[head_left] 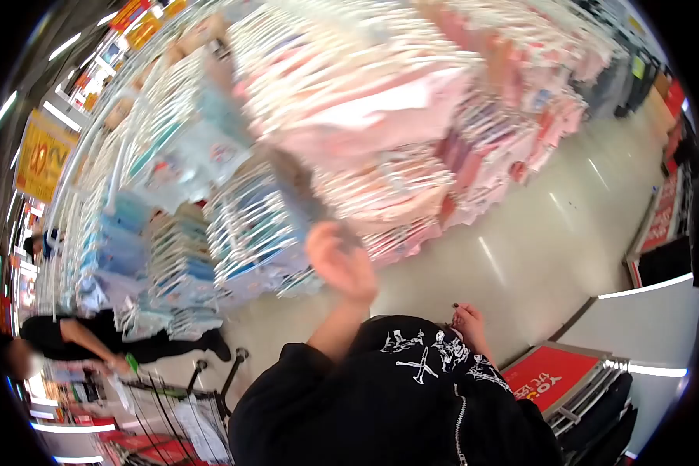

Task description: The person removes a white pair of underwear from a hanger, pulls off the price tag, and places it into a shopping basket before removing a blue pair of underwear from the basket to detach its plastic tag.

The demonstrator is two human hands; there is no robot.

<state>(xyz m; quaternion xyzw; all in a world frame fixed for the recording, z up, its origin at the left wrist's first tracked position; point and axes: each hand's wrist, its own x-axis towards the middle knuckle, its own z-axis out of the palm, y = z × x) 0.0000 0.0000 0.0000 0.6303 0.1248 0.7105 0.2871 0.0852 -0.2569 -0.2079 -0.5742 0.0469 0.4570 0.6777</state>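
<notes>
My left hand (338, 260) is raised in front of the racks, smeared by motion, and its fingers are hard to make out. It is nearest to a blurred grey-blue garment (291, 182) hanging between light blue clothes (190, 159) and pink clothes (373, 113) on white hangers. Whether it touches that garment I cannot tell. Low beside my black printed top (396, 388), my right hand (469, 320) shows with its fingers curled together. What it holds, if anything, is too small to name.
At the left, another person in black (93, 338) has a hand on a shopping cart (179, 412). A red sign (555, 377) tops a clothes rack at the lower right. Pale floor (512, 241) runs between the racks. A yellow price sign (45, 155) hangs at the upper left.
</notes>
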